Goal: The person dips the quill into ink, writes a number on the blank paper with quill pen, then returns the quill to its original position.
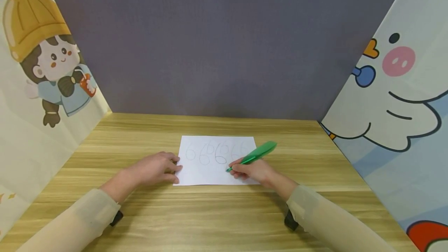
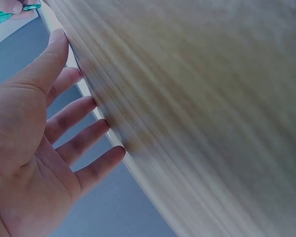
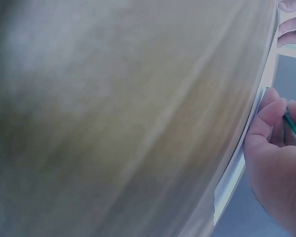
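Observation:
A white sheet of paper lies on the wooden table, marked with several thin, rounded figures that look like 6s. My right hand pinches a green feather-shaped pen between thumb and fingers over the sheet's right half. The pen's tip points down-left, close over the paper below a darker figure, and its plume leans up to the right. My left hand rests at the sheet's left edge, fingertips on the paper. In the left wrist view its fingers are spread and nearly straight. Some figures on the right are partly hidden by the pen.
Wooden tabletop surrounds the sheet. Behind it rises a dark grey panel. Cartoon-printed walls stand at the left and right. A dark band shows at the right sleeve, another at the left.

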### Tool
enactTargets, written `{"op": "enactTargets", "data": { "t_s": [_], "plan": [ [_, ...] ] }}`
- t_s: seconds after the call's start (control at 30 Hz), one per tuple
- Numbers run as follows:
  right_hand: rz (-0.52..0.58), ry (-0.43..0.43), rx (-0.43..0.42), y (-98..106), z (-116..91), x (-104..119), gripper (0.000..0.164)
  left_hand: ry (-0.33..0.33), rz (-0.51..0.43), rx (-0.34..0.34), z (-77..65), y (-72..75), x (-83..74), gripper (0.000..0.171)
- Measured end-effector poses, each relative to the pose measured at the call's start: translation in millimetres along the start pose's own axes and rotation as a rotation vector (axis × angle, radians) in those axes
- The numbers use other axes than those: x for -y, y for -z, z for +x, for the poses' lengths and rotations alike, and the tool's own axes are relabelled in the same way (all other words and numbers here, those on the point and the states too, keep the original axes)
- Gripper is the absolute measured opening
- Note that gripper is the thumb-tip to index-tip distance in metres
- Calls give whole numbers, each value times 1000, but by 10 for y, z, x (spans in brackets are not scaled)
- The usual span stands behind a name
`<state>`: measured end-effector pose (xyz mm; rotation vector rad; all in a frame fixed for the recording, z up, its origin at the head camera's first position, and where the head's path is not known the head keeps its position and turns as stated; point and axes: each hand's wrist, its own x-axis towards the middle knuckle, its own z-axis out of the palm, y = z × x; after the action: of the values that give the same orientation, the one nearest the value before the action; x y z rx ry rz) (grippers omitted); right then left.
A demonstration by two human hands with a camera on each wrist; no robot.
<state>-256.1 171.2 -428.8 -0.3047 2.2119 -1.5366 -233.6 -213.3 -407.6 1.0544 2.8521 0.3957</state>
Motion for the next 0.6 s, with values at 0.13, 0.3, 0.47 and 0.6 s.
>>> {"op": "enactTargets", "data": {
  "t_s": [0.13,0.3,0.47,0.6],
  "plan": [
    [-16,4,13,5,-8,2,29,-4,7,0,10,-3,-1,54],
    [-23,-7,24,-1,-20,3,27,-7,6,5,7,2,-12,54],
    [-22,-9,37,-5,-38,0,27,-8,9,11,-6,8,-19,54],
    [-18,-7,42,-6,-59,-5,28,-12,16,7,-10,4,-20,55]
  ]
}}
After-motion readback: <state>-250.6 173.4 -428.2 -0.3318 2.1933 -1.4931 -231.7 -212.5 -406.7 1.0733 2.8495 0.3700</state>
